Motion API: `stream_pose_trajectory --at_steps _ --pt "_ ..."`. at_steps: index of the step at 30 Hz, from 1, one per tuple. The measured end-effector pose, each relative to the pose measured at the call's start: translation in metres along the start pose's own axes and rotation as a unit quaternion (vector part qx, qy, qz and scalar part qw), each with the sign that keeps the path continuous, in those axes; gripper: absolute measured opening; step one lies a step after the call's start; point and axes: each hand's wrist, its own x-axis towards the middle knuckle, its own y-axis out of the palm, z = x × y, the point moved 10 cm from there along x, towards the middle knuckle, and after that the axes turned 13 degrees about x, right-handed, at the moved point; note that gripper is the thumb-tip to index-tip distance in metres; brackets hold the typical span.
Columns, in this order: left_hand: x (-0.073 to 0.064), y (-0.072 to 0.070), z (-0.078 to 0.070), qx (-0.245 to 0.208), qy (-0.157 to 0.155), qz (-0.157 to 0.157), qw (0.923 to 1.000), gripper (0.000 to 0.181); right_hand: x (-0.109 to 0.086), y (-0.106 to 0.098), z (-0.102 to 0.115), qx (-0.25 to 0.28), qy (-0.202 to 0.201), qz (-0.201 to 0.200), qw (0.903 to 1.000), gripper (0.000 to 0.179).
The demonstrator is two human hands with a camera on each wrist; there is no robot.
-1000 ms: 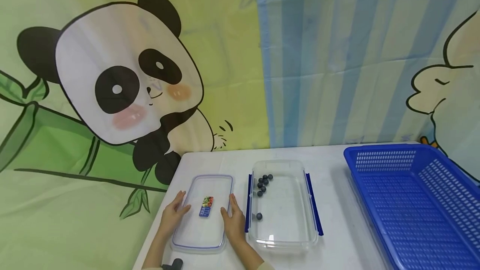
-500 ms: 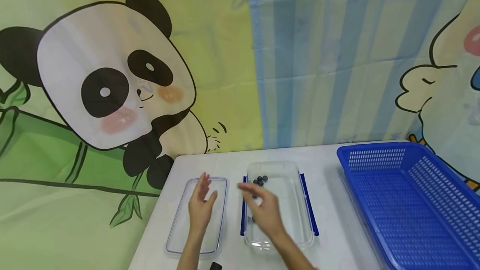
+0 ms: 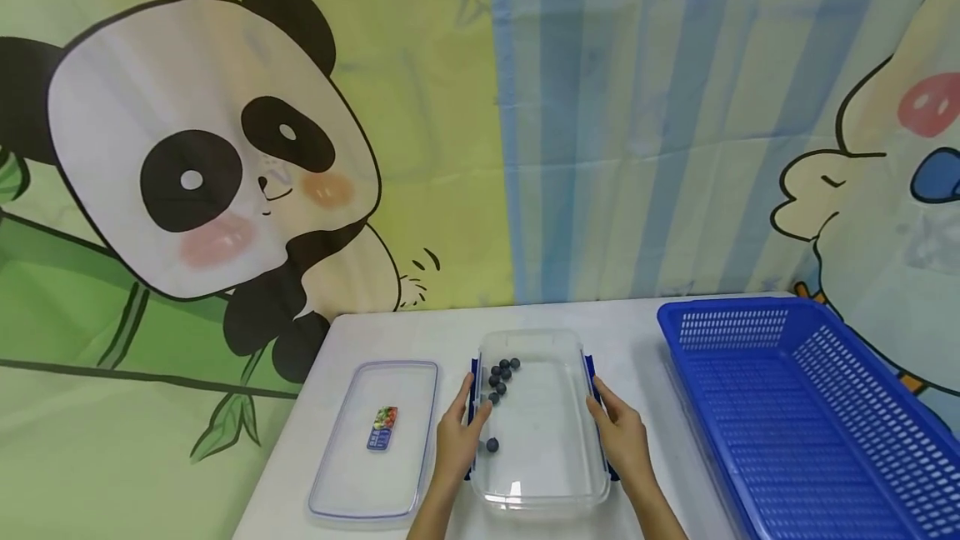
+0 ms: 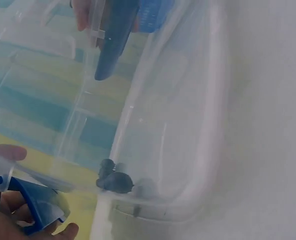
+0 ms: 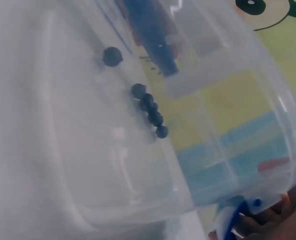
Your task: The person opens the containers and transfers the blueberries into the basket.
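A clear plastic food container with blue side latches sits in the middle of the table. My left hand grips its left side, thumb at the rim and fingers round the outside by the blue latch flap. On the opposite side my right hand holds it the same way. Several blueberries cluster along the container's left inner wall, and a single blueberry lies nearer the front. In the right wrist view the blueberries form a line near the far wall. Both latches hang outward beside my fingers.
The clear lid, edged in pale blue with a small colourful label, lies flat to the left. A large blue plastic basket stands at the right. Behind the white table hangs a printed cloth with a panda.
Both hands have left the lid, which stays lying on the table. They have moved right and now grip the two sides of the container. The head view has turned slightly right.
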Motion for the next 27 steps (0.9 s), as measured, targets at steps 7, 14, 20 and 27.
stream_pose_trajectory --at_steps 7,14,20,27 --pt "-0.002 0.005 -0.001 -0.055 -0.019 0.01 0.9983 0.047 -0.004 0.002 -0.005 0.034 -0.021 -0.019 0.999 0.043" --pt "-0.001 0.006 0.006 -0.03 -0.027 0.004 0.9992 0.047 -0.003 -0.008 0.008 0.076 -0.023 -0.06 0.995 0.042" --pt "-0.002 0.002 0.009 -0.028 -0.034 -0.009 0.999 0.046 -0.006 0.003 0.047 0.231 -0.093 -0.119 0.9612 0.035" --pt "-0.002 0.004 0.011 -0.043 -0.027 -0.015 0.9986 0.044 0.013 0.086 0.034 0.312 0.097 0.085 0.9413 0.036"
